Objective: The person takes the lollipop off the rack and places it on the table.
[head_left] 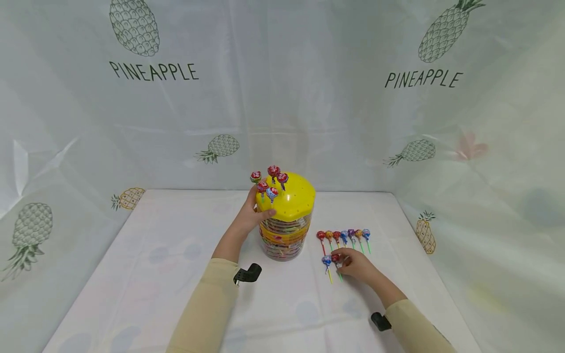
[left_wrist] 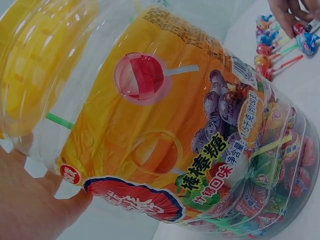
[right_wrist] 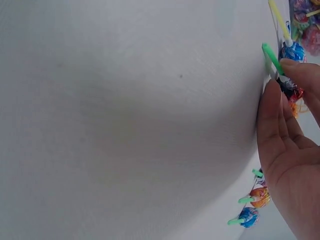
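A clear plastic candy jar (head_left: pixel 284 251) full of wrapped lollipops stands on the table under a yellow lid (head_left: pixel 300 196). Several lollipops (head_left: pixel 272 192) stick up from holes in the lid's left side. My left hand (head_left: pixel 248 216) grips the jar by the lid's left edge, thumb in front and the other fingers mostly hidden behind. To the right, my right hand (head_left: pixel 358 267) pinches a dark red lollipop (head_left: pixel 336 258) by its green stick (right_wrist: pixel 271 58), low at the table. Just left of it lies a blue lollipop (head_left: pixel 326 261) with a yellow stick.
Behind my right hand, several lollipops (head_left: pixel 344 237) in mixed colours lie in a row, heads away from me. The white-covered table (head_left: pixel 176 274) ends at a pineapple-print curtain (head_left: pixel 309 98) at the back and sides. Each wrist wears a black camera mount (head_left: pixel 248 273).
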Demonstrator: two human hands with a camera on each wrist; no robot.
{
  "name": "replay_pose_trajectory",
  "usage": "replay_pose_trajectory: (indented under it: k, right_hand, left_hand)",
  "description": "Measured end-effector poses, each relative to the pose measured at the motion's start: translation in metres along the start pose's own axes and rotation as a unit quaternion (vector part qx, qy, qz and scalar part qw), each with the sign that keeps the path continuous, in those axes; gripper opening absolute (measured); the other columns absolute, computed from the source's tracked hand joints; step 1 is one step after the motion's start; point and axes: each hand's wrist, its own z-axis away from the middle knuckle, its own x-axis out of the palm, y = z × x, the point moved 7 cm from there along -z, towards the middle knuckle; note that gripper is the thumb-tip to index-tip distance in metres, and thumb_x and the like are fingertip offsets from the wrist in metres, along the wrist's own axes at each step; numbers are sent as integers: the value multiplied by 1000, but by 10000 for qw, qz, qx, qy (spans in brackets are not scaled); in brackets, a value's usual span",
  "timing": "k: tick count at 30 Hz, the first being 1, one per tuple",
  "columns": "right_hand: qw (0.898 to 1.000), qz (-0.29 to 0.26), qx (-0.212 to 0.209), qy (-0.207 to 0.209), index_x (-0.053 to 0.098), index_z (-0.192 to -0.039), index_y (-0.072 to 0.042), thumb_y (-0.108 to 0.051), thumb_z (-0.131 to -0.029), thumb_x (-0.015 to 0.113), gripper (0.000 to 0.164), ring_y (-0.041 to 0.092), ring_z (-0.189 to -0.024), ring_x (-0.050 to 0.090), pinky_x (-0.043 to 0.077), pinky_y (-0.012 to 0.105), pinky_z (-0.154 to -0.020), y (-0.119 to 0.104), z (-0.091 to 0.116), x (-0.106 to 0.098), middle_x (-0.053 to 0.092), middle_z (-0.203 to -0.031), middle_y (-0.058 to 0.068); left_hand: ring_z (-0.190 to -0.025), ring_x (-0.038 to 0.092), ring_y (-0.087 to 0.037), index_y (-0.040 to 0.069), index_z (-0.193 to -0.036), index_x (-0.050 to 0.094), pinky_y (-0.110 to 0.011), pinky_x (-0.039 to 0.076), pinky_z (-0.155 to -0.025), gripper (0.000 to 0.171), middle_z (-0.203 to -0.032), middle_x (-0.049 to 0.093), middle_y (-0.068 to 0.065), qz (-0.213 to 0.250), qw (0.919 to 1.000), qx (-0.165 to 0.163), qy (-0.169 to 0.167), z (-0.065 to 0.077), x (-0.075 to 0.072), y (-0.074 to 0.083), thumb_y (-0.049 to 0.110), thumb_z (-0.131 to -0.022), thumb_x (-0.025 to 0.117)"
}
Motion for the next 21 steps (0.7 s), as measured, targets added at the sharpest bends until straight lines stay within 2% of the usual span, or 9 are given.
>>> replay_pose_trajectory:
  k: [10, 21]
  right_hand:
    - [9999, 21, 65, 74, 64, -125, -9, 1, -78, 79, 50, 19, -78, 52, 47, 29, -61, 2, 1, -2, 57, -90, 2]
    - [9997, -156, 107, 121, 63, -125, -8, 2, -77, 79, 51, 19, -75, 51, 46, 30, -59, 4, -2, 1, 56, -89, 2]
  left_hand:
    - [-143, 20, -36, 37, -153, 15, -60, 22, -112, 93, -158, 23, -6, -49, 9999, -117, 43, 0, -1, -2, 49, -82, 75]
    - [-143, 19, -36, 31, -155, 14, -61, 22, -111, 95, -157, 22, -7, 92, 9999, 50, -116, -3, -2, 1, 47, -83, 74]
